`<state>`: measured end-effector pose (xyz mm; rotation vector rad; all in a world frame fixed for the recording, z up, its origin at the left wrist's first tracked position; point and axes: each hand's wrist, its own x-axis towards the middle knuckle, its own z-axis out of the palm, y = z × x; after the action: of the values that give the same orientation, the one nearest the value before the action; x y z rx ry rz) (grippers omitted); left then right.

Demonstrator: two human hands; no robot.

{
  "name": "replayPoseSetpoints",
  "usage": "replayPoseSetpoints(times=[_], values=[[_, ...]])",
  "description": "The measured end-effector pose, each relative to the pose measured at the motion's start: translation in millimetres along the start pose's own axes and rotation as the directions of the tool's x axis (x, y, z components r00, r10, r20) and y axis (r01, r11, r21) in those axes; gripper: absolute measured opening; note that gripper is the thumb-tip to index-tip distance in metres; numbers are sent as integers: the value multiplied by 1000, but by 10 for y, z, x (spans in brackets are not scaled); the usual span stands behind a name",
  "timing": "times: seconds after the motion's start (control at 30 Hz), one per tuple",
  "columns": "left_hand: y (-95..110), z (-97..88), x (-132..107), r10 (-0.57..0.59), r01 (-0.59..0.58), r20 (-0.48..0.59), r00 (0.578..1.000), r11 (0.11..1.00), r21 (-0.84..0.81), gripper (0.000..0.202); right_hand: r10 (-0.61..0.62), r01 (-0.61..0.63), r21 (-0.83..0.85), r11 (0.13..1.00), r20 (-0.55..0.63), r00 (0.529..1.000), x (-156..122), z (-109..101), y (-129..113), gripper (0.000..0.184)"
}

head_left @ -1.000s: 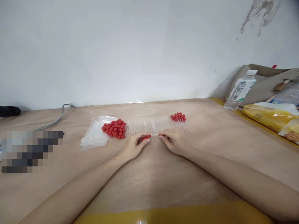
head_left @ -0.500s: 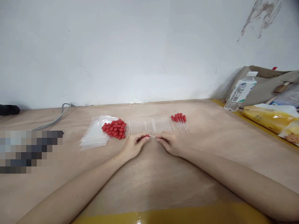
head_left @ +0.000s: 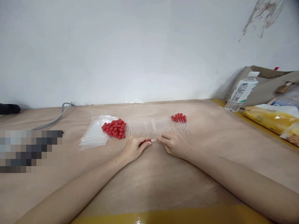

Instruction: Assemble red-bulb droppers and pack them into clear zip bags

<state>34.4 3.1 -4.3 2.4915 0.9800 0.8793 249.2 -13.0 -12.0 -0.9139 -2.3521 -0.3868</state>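
My left hand [head_left: 134, 148] is closed on a red rubber bulb [head_left: 146, 141]. My right hand [head_left: 171, 143] pinches a clear glass tube [head_left: 154, 140] whose end meets the bulb between the two hands. Just beyond my fingers lies a row of clear glass tubes [head_left: 149, 126]. A heap of loose red bulbs [head_left: 114, 128] sits at the row's left end. Several finished droppers with red bulbs [head_left: 179, 120] lie at its right end.
A stack of clear plastic bags [head_left: 95, 134] lies left of the bulb heap. A grey cable [head_left: 56, 118] runs at the back left. At the right stand a water bottle [head_left: 241, 91], a yellow packet [head_left: 268, 116] and a cardboard box [head_left: 268, 79].
Both hands have drawn a little nearer to me on the table, keeping the bulb and the tube together. The rest is unchanged.
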Motion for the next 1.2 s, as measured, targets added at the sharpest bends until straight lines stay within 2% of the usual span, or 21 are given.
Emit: replayPoseSetpoints(times=[0.13, 0.3, 0.5, 0.67, 0.8, 0.97, 1.2], values=[[-34, 18, -13, 58, -58, -49, 997, 998, -9, 18, 116, -114, 147, 983, -4, 993, -33, -47, -23, 19], [-18, 3, -21, 50, -51, -36, 998, 998, -33, 21, 101, -110, 235, 966, 50, 994, -55, -86, 27, 20], [4, 5, -18, -23, 26, 34, 999, 996, -84, 21, 68, -66, 231, 971, 2, 998, -53, -12, 23, 24], [-6, 11, -16, -26, 34, 91, 996, 996, -88, 19, 32, -38, 189, 981, 33, 999, -23, -11, -16, 28], [-16, 18, -16, -28, 40, 114, 993, 994, -104, 20, 63, -70, 156, 985, 50, 997, 13, -46, -73, 32], [-22, 23, -16, 1, 8, 93, 996, 995, -102, 19, 76, -91, 158, 983, 99, 992, 63, -46, -110, 33], [6, 4, -16, 60, -56, 57, 997, 997, -62, 20, 120, -171, 207, 963, 235, 964, 102, -106, -95, 29]])
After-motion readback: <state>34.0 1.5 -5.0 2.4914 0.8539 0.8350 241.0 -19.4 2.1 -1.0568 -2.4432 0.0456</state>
